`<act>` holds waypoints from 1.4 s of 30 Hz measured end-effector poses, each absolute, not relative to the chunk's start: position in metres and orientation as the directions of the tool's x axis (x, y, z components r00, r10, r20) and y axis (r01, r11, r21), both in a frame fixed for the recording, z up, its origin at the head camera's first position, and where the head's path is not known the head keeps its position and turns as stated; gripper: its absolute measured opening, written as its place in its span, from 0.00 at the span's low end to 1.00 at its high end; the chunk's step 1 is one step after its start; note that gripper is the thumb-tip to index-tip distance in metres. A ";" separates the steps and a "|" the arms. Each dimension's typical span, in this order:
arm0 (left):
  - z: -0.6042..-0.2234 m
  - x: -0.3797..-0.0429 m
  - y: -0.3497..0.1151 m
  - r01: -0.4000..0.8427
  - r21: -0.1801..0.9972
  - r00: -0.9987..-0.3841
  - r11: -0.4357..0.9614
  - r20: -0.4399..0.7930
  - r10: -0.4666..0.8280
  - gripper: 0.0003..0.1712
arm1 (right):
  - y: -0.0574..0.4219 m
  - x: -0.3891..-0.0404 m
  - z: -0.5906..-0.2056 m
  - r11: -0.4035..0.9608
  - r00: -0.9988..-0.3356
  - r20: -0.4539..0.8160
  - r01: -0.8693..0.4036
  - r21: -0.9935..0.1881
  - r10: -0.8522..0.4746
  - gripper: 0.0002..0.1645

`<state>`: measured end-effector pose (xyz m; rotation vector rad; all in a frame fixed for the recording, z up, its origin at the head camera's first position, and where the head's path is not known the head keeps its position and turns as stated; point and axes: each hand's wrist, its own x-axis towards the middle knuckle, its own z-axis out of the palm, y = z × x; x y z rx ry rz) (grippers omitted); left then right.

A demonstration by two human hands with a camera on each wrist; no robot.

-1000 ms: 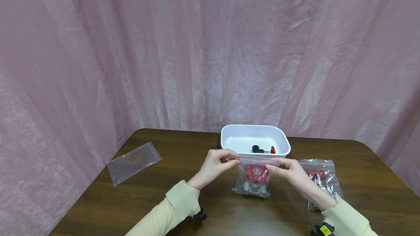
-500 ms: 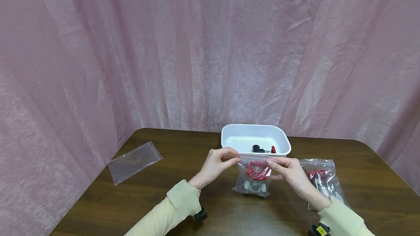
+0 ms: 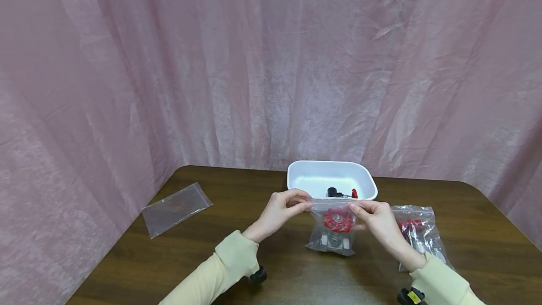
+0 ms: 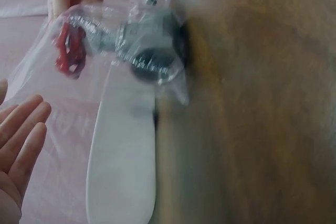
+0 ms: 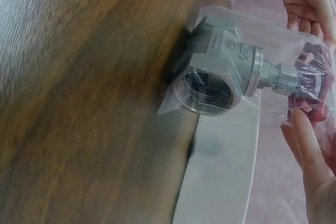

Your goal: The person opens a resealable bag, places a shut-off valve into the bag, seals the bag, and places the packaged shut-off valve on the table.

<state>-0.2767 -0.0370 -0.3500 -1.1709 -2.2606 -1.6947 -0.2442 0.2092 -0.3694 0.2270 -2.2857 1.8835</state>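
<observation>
A clear zip bag holds a metal valve with a red handwheel. It stands upright, its zip edge across the top. My left hand pinches the top left corner between thumb and fingers. At the top right, my right hand pinches the same edge, some fingers reaching behind the bag near the handwheel. In the right wrist view, a right fingertip lies against the bag by the wheel. The valve's threaded opening faces the left wrist camera. Whether the zip is closed, I cannot tell.
Behind the bag stands a white tub with a small black part and a red-handled piece. Another bagged red-handled valve lies by my right forearm. A flat clear bag lies on the left of the wooden table.
The bag with the valve has shifted slightly right. My right hand has risen a little along the zip edge, and its lower fingers now show behind the bag. My left hand keeps its pinch.
</observation>
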 end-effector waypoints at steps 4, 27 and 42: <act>-0.347 -0.283 -0.045 0.595 0.795 -0.729 0.120 0.470 0.498 0.09 | 0.212 -0.243 -0.367 0.245 -0.971 0.240 -0.231 -0.941 0.006 0.17; -0.373 -0.343 -0.160 0.528 0.612 -0.838 0.590 0.488 0.243 0.06 | 0.251 -0.254 -0.384 0.163 -0.982 0.189 -0.186 -0.969 0.007 0.23; -0.387 -0.352 -0.261 0.404 0.468 -0.862 0.786 0.482 0.156 0.06 | 0.271 -0.262 -0.387 0.063 -0.994 0.055 -0.061 -0.996 -0.096 0.30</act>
